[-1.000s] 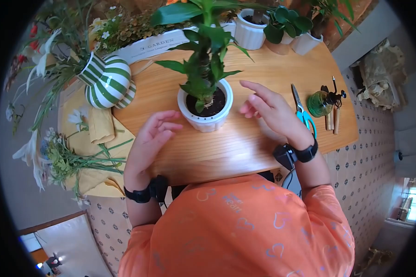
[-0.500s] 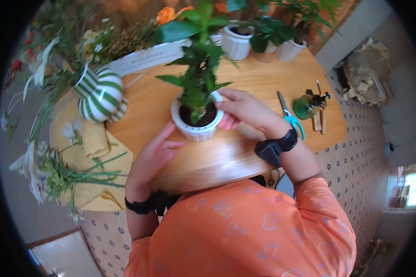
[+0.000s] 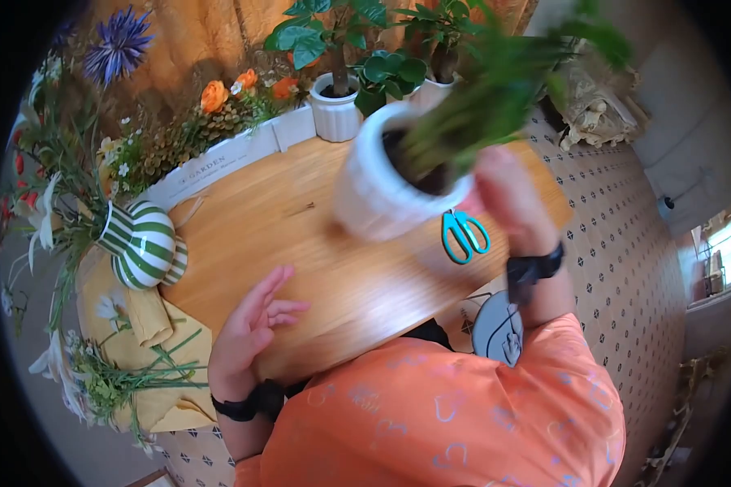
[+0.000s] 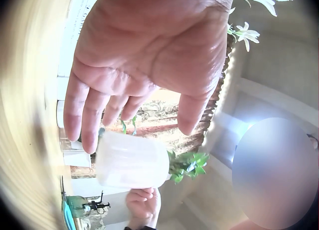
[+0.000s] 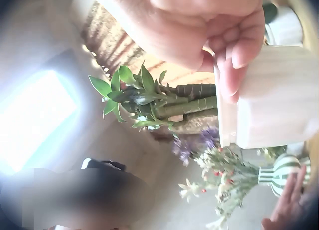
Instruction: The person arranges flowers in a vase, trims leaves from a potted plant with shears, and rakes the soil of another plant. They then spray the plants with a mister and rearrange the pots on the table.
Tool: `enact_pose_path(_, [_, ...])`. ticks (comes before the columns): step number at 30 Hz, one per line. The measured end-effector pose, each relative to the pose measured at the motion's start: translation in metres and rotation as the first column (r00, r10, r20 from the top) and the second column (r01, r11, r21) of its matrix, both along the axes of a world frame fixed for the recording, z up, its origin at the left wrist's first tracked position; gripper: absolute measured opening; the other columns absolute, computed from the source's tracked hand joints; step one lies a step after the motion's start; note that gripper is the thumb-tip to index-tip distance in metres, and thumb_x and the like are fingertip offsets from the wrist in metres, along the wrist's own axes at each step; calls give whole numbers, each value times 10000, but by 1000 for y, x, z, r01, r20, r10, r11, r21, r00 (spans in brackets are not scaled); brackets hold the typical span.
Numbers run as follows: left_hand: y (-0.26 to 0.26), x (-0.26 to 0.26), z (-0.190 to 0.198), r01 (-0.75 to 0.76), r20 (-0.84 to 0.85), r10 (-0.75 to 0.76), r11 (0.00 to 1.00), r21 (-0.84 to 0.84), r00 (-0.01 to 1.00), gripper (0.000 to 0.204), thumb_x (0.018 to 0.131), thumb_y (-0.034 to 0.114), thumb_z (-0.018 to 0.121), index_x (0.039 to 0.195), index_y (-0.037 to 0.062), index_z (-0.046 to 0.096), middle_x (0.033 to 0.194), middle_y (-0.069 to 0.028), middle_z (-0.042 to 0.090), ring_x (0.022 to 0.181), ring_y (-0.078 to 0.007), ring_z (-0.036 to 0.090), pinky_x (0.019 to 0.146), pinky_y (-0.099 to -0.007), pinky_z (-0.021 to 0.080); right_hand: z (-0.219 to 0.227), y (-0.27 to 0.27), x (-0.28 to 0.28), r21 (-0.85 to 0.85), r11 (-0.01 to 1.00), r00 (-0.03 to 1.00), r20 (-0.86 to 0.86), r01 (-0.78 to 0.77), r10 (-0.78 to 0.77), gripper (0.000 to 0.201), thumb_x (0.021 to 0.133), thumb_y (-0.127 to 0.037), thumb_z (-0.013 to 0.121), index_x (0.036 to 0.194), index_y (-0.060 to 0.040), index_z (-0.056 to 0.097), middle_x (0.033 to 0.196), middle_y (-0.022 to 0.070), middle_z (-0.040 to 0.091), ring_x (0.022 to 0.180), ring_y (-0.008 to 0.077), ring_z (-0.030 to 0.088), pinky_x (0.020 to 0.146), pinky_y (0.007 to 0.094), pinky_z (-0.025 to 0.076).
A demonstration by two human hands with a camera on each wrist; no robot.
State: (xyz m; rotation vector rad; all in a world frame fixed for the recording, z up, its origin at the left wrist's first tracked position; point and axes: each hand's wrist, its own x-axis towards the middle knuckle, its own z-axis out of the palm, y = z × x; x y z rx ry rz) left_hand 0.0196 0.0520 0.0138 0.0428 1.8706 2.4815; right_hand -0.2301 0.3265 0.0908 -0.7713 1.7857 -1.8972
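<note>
A white ribbed pot point(image 3: 374, 191) with a leafy green plant point(image 3: 479, 105) hangs over the right half of the table, tipped toward the right. My right hand point(image 3: 508, 199) holds it at the rim; in the right wrist view the fingers point(image 5: 234, 78) curl over the pot's edge, the thumb partly hidden. The plant's thick ringed stems point(image 5: 194, 106) show there too. My left hand point(image 3: 252, 325) hovers over the table's front left part, apart from the pot, fingers spread and holding nothing. Below the pot lie turquoise-handled scissors point(image 3: 464, 237), blades hidden behind it.
A green-striped vase point(image 3: 146, 247) of flowers leans at the left, above cut stems point(image 3: 158, 369) on yellow paper point(image 3: 179, 410). Along the back stand a white planter box point(image 3: 219, 166) and other potted plants point(image 3: 333, 118). A green spray bottle point(image 4: 77, 206) shows in the left wrist view.
My right hand has gripped the pot's rim, lifted it from the table and carried it right, tilting it. My left hand has drawn away from the pot. The head view has shifted.
</note>
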Motion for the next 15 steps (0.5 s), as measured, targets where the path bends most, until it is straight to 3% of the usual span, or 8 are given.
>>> enact_pose_path(1, [0,-1,-2,-8,6,8,1000,1,1000,916,793,451,664,1434,11,180,1477,-171,228,1149,-258,509,901,-333,417,15,27,-10,-81,997,999,52,-9,13,209,872,-154,518,1001,3,566,736,84,619,524,119,584,431,207,442])
enact_pose_path(3, [-3,-2,-9,-21,22,21,1000,11,1000,892,805,448,650,1431,11,188,1469,-187,236,1138,-265,519,895,-335,425,39,54,-19,-168,919,934,66,358,-352,252,888,-122,463,1091,13,523,642,34,598,461,76,549,401,168,428])
enact_pose_path(4, [-5,-3,-11,-40,41,39,999,20,998,869,817,445,636,1428,11,197,1461,-203,244,1127,-271,529,888,-338,434,43,79,-40,-163,928,943,50,334,-330,317,900,-126,445,1179,13,499,648,28,598,465,63,523,409,159,411])
enact_pose_path(5, [-6,-5,-12,-34,37,34,999,18,999,869,817,445,636,1428,11,197,1461,-203,244,1127,-271,529,888,-338,434,52,87,-43,-170,874,890,86,456,-447,377,913,-130,422,1263,4,458,659,25,604,469,59,507,425,156,405])
enact_pose_path(7, [-7,-10,-15,-61,34,58,995,78,998,823,835,441,611,1415,3,226,1440,-218,278,1102,-278,549,876,-341,449,43,119,-82,-169,854,868,18,492,-497,417,923,-135,398,1319,-7,418,666,24,604,497,53,514,439,155,407])
enact_pose_path(8, [-7,-14,-16,-58,27,56,995,80,998,823,835,441,611,1415,3,226,1440,-218,278,1102,-278,549,876,-341,449,37,131,-103,-157,850,862,14,503,-507,407,927,-145,398,1310,-12,428,682,32,618,513,53,528,446,158,414])
enact_pose_path(13, [-7,-32,-11,-123,74,122,992,14,990,786,846,437,596,1391,-23,265,1391,-216,362,1086,-280,559,869,-341,455,-16,146,-223,-50,780,771,209,623,-602,162,927,-184,465,929,-31,517,733,61,633,542,84,532,465,171,432])
enact_pose_path(15, [-7,-36,-12,-157,92,155,988,13,984,779,849,435,592,1389,-24,268,1382,-215,376,1081,-280,562,866,-342,458,-33,136,-262,25,793,759,272,609,-591,191,931,-182,446,927,-12,532,753,76,640,555,94,549,469,186,459])
